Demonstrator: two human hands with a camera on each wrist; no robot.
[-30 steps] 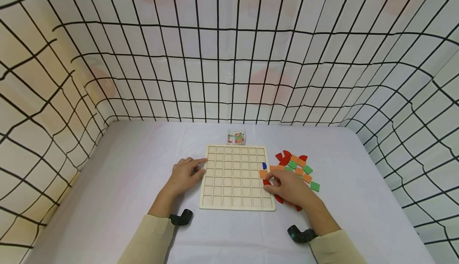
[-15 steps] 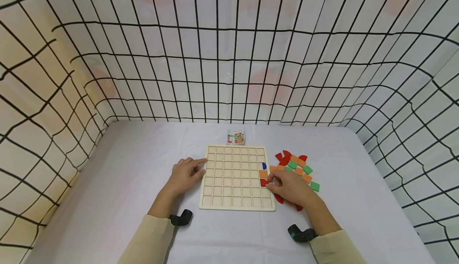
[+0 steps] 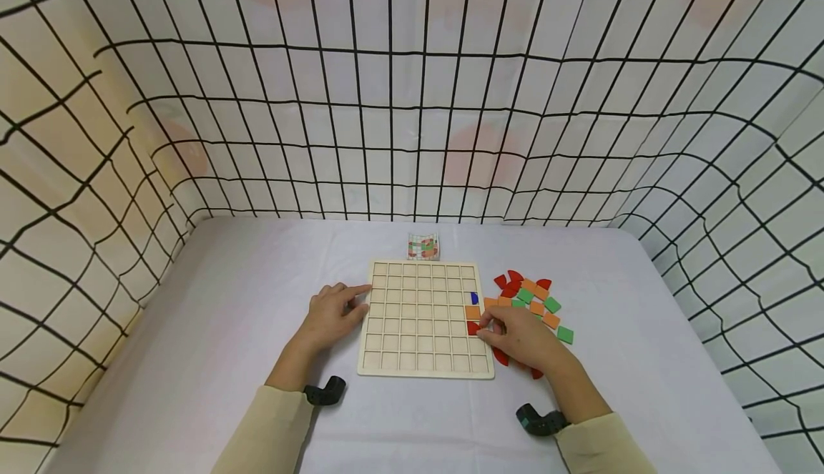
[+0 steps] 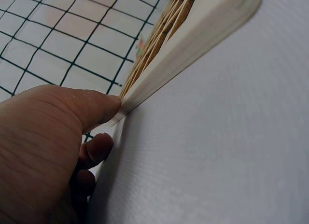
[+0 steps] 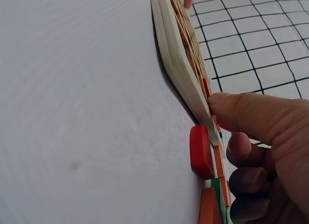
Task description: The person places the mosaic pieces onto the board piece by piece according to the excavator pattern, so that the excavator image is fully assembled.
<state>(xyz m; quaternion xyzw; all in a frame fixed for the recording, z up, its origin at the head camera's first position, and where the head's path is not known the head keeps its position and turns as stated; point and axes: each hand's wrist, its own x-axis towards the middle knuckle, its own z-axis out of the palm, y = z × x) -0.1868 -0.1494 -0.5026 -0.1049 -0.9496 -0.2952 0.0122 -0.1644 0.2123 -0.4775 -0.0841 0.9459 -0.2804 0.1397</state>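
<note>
A wooden grid board point(image 3: 415, 345) lies flat on the white table. Along its left edge rests my left hand point(image 3: 331, 313), index fingertip and thumb touching the rim; the left wrist view shows the thumb point(image 4: 99, 105) against the board's side. At the right edge, my right hand point(image 3: 523, 334) pinches a red tile point(image 3: 473, 328) that sits over a cell of the rightmost column. Part of that tile is hidden by the fingers. Just above it in the same column are an orange square tile point(image 3: 473, 312) and a small blue piece point(image 3: 474, 297).
Loose red quarter-round tiles point(image 3: 543, 284), orange squares point(image 3: 551, 320) and green squares point(image 3: 565, 334) lie right of the board, some under the right hand. Behind the board stands a small patterned card point(image 3: 423, 247). Black-lined netting point(image 3: 418, 149) surrounds the table's back and sides.
My right hand has shifted slightly, bringing the red tile leftward from the board's right rim onto the cell below the orange square. My left hand has stayed in place.
</note>
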